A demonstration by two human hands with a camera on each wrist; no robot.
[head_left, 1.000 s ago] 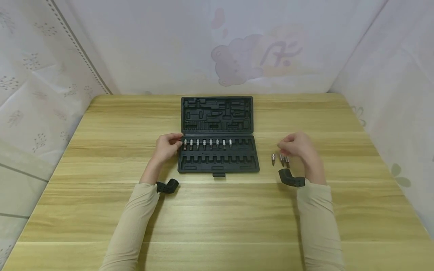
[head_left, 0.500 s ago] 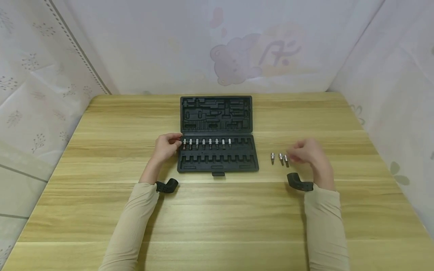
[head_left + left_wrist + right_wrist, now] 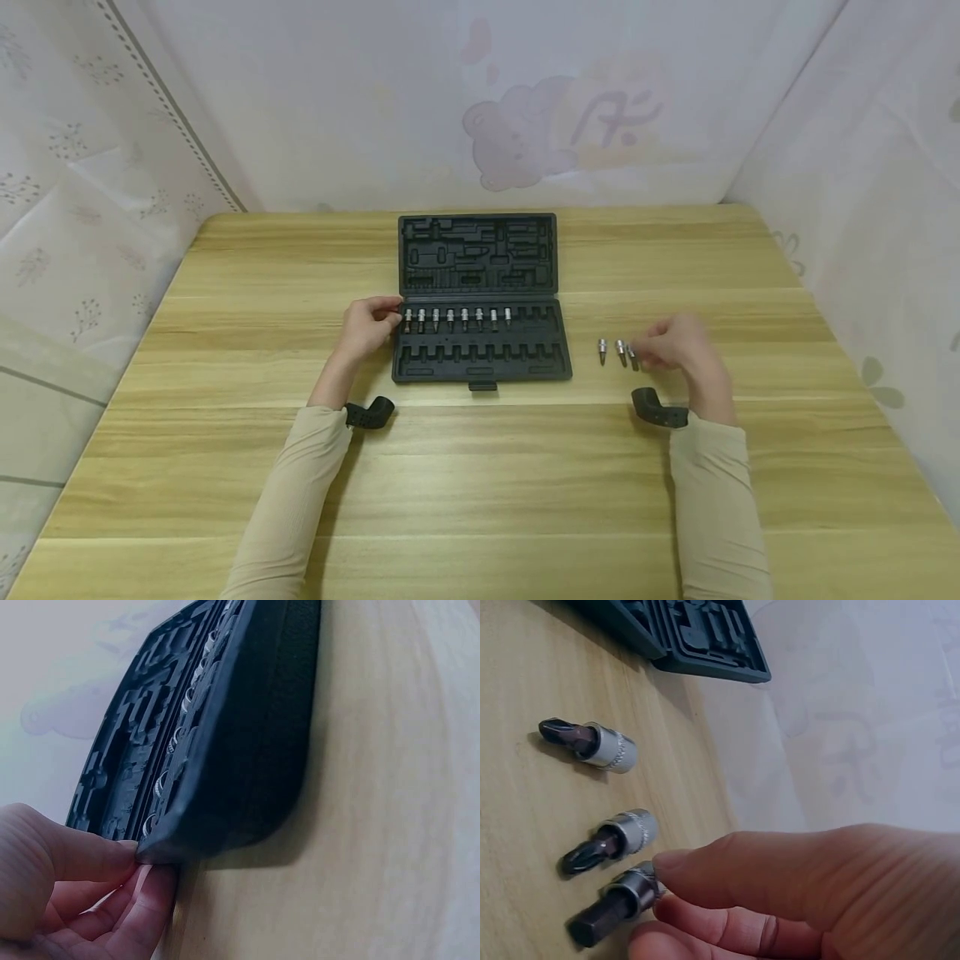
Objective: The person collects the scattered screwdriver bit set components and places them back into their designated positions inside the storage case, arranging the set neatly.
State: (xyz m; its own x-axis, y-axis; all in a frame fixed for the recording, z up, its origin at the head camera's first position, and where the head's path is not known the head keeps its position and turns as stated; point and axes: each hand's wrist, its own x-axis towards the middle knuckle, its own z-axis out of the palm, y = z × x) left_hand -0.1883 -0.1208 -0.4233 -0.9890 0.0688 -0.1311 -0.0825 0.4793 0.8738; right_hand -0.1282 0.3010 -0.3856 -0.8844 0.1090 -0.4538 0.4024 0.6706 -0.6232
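A black plastic tool case [image 3: 450,340] lies unfolded on the table, with several silver bit sockets [image 3: 465,318] in the left and middle of its upper row. My left hand [image 3: 366,323] pinches the case's left edge near the hinge between thumb and fingers. To the right of the case, three bit sockets lie side by side on the wood. The hex bit socket [image 3: 615,906] is rightmost, and my right hand [image 3: 681,343] pinches its socket end with thumb and index finger. Two cross-tip bit sockets, the middle one [image 3: 611,841] and the left one [image 3: 592,746], lie untouched.
The case lid [image 3: 478,253] stands folded back, its moulded recesses bare. A latch [image 3: 483,386] sticks out at the case's front. Behind the wooden table [image 3: 480,492] hangs a pale printed cloth [image 3: 360,100], with more cloth on both sides.
My right hand has moved from above the loose bit sockets to the right and toward me, and now grips the rightmost one. The left hand has stayed at the case edge.
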